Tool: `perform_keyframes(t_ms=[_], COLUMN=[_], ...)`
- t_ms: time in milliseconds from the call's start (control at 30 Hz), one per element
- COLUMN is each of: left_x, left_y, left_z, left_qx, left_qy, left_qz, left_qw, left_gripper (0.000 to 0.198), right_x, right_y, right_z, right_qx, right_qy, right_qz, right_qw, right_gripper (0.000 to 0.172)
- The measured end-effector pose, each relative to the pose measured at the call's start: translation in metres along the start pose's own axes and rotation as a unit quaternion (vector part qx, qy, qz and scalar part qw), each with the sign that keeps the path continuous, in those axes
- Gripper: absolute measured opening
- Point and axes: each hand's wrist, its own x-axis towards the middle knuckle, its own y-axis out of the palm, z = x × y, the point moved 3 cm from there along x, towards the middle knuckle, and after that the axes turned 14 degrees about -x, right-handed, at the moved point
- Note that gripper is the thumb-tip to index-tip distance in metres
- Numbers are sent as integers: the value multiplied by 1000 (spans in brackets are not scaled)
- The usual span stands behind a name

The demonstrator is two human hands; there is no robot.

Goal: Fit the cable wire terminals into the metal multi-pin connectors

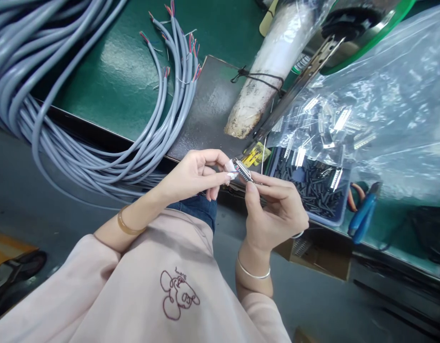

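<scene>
My left hand (202,174) is closed in a pinch on thin coloured wires (236,168). White coverings wrap the tips of its thumb and forefinger. Between thumb and fingers, my right hand (273,209) grips a metal multi-pin connector (243,170), tilted, with its row of contacts towards the left hand. The wires meet one end of the connector; whether they are joined to it is too small to tell. Just beyond the connector lies a yellow piece (255,155) at the bench edge.
Grey cables (134,157) with stripped ends hang over the bench at left. A white wrapped roll (273,62) and a long metal bar (298,90) point towards me. Right of them sit a blue bin (315,190) of small black pieces, bagged connectors (329,126) and blue-handled pliers (365,214).
</scene>
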Motion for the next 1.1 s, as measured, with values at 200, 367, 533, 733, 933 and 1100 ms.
perform_keyframes(t_ms=[200, 367, 533, 733, 933, 1100], left_x=[0, 1, 4, 6, 6, 2], left_y=[-5, -5, -6, -7, -7, -5], left_z=[6, 7, 2, -6, -7, -4], left_qx=[15, -20, -62, -42, -26, -6], left_qy=[25, 27, -8, -67, -71, -49], left_qz=[-39, -40, 0, 62, 82, 59], left_qw=[999, 999, 998, 995, 994, 997], left_gripper=[34, 26, 33, 36, 36, 41], right_x=[0, 0, 0, -1, -2, -2], right_y=[3, 3, 2, -1, -2, 0], right_z=[0, 0, 0, 0, -1, -2], right_qx=[-26, -32, -10, -15, -6, -9], right_qy=[-28, -29, -15, -5, 3, -7], right_qz=[-15, -26, -29, -17, -20, -10], right_qw=[999, 999, 999, 1000, 1000, 1000], right_gripper=[12, 11, 11, 10, 9, 9])
